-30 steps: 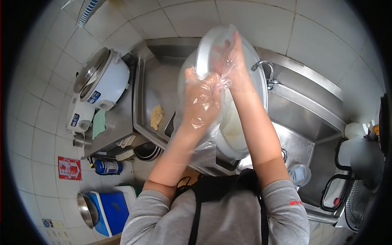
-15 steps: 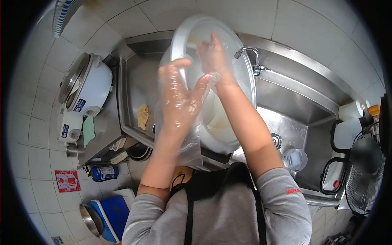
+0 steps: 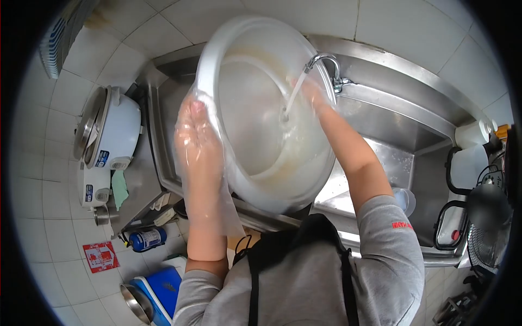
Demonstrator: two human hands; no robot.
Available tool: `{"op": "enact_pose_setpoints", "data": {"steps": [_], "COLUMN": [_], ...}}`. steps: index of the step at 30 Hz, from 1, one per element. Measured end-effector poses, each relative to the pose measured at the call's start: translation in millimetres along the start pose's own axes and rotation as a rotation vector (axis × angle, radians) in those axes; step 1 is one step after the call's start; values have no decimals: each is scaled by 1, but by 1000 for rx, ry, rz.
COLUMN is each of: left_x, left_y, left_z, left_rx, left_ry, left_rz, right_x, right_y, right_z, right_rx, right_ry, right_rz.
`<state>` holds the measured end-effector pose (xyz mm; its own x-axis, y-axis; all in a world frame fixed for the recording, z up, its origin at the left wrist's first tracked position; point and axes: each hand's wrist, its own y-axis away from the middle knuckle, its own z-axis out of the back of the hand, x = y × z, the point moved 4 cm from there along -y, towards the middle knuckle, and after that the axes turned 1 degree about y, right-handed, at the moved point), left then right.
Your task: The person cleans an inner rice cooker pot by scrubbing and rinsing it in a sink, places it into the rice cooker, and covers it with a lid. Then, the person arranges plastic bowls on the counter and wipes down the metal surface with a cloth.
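Note:
A large round whitish translucent plastic tub (image 3: 209,65) is tilted over the sink, its mouth facing me. Yellowish-brown stains mark its inner wall. My left hand (image 3: 199,127), in a clear loose plastic glove, grips the tub's left rim; the thumb and fingers close over the edge. Just behind the running water is my right hand (image 3: 311,95), at the tub's right inner side. It is blurred by motion, so its fingers are unclear. From the curved tap (image 3: 331,61) a stream of water (image 3: 296,89) falls into the tub.
The stainless sink (image 3: 380,125) extends right, with a clear plastic container (image 3: 404,201) in it. Black-rimmed containers (image 3: 452,225) and a fan (image 3: 484,233) stand far right. At left are a rice cooker (image 3: 117,130), a green cloth (image 3: 119,189) and a fire extinguisher (image 3: 147,239).
Water now runs from the tap. The tub has shifted left and turned its mouth more toward me. My left hand has moved left and down onto the rim; my right hand has moved right.

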<state>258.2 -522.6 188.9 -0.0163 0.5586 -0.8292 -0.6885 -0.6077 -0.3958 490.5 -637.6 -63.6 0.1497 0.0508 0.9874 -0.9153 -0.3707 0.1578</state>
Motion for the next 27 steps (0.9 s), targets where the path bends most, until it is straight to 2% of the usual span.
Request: {"op": "enact_pose_setpoints", "data": {"steps": [1, 3, 6, 9, 13, 14, 16, 22, 25, 27], "left_x": [2, 2, -5, 5, 12, 13, 13, 20, 20, 19], "left_y": [-1, 2, 7, 8, 6, 6, 5, 1, 0, 0], "left_z": [1, 1, -1, 0, 2, 2, 1, 7, 6, 6], "left_rx": [-1, -15, -46, -64, -65, -72, -87, -70, -45, -100], "left_ry": [-68, 17, 62, 124, 139, 137, 134, 32, 85, -6], "left_rz": [-40, 2, 108, 122, 108, 108, 105, 107, 129, 105], "right_x": [-34, -88, -97, -70, -4, 11, 40, 122, 116, 115], "right_y": [-8, -10, 45, 108, 173, 183, 188, 159, 205, 233], "right_z": [-9, -27, -53, -79, -113, -121, -137, -169, -153, -120], "right_rx": [69, 197, 362, 464, 450, 430, 424, 504, 514, 407], "right_ry": [-61, -86, 138, 327, 482, 477, 351, -677, -1697, -2398], "right_rz": [41, 85, 123, 315, 649, 683, 608, -375, -1215, -1749]}}
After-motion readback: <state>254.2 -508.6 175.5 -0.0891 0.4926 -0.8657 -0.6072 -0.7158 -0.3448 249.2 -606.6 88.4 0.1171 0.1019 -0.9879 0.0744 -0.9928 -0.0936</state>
